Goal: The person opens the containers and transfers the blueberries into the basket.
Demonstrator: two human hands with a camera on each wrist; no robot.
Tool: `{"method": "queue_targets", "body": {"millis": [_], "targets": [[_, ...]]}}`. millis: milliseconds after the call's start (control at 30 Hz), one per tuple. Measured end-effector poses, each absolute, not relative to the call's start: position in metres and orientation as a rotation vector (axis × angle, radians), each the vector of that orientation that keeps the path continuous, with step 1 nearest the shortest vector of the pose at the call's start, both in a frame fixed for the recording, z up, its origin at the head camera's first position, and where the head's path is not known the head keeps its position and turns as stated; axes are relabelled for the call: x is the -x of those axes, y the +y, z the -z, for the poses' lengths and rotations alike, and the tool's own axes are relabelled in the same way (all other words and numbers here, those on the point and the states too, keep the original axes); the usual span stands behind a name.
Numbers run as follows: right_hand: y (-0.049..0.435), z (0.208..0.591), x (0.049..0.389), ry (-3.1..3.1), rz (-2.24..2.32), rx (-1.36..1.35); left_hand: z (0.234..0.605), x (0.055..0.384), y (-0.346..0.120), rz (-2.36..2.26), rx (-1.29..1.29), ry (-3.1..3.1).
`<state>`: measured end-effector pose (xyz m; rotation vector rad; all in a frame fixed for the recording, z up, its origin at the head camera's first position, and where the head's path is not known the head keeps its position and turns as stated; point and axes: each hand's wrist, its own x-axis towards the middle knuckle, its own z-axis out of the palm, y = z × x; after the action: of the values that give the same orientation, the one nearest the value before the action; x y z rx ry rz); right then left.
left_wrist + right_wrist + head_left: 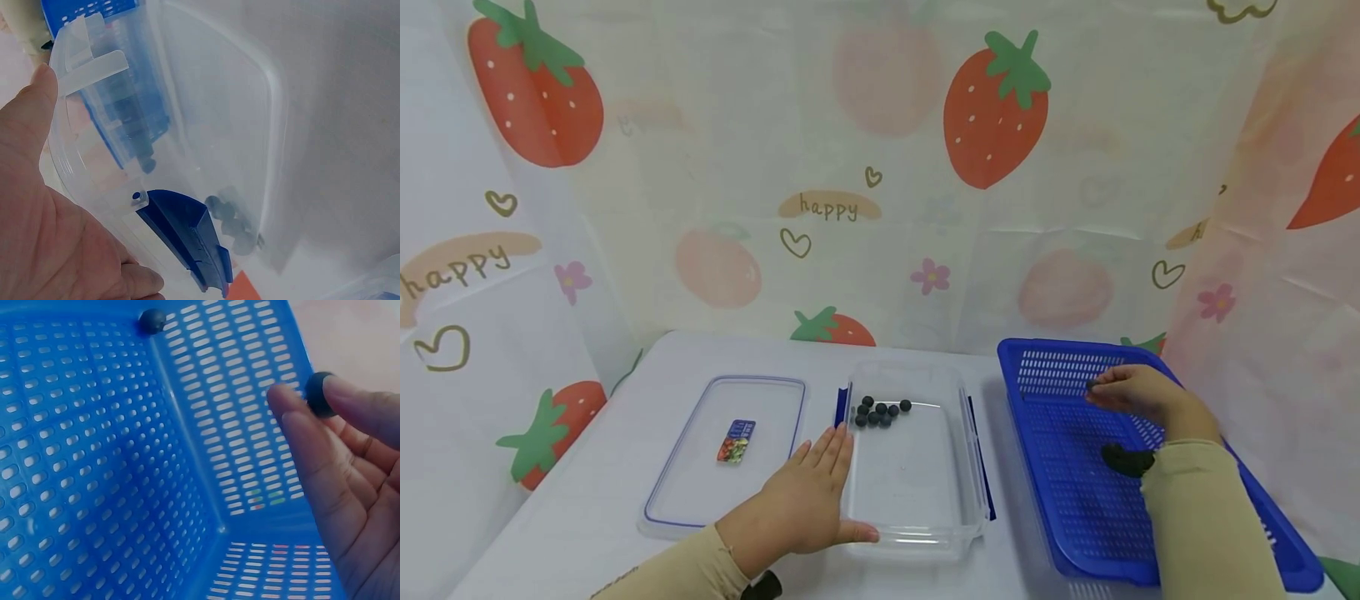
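Note:
My right hand [1138, 396] pinches one dark blueberry [320, 394] between thumb and fingertips, above the blue plastic basket [1060, 500]. Another blueberry [152, 322] lies inside the basket by its wall, as the right wrist view shows. The clear plastic container [917, 483] stands left of the basket, and several blueberries [882, 410] are gathered toward its far left corner. Against the container's left side rests my left hand [808, 492], fingers straight, thumb at the near rim. A dark blue side clip [187, 237] hangs down beside that hand.
A clear lid [677, 492] with a blue seal lies on the white table [587, 517] to the left, bearing a small printed label [736, 442]. Behind the table hangs a strawberry-patterned cloth [880, 283]. The basket's right rim runs close to the cloth.

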<state>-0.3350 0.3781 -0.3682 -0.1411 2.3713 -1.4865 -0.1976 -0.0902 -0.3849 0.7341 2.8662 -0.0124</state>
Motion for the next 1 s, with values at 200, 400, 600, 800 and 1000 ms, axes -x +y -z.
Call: {"method": "queue_targets", "body": {"millis": [200,400,600,800,1000], "targets": [[0.381,0.372,0.333,2.391,1.448,0.065,0.385,0.198,-0.091,-0.007,-0.738,2.871],[0.385,0.373,0.333,2.372,1.485,0.037,0.385,0.197,-0.091,-0.014,-0.734,2.866],[0.385,0.37,0.332,2.323,1.545,0.051,0.383,0.196,-0.09,-0.014,-0.728,2.861],[0.387,0.368,0.333,2.312,1.584,0.072,0.383,0.196,-0.091,-0.017,-0.737,2.871],[0.382,0.359,0.335,2.281,1.689,0.12,0.383,0.197,-0.091,-0.012,-0.745,2.874]]}}
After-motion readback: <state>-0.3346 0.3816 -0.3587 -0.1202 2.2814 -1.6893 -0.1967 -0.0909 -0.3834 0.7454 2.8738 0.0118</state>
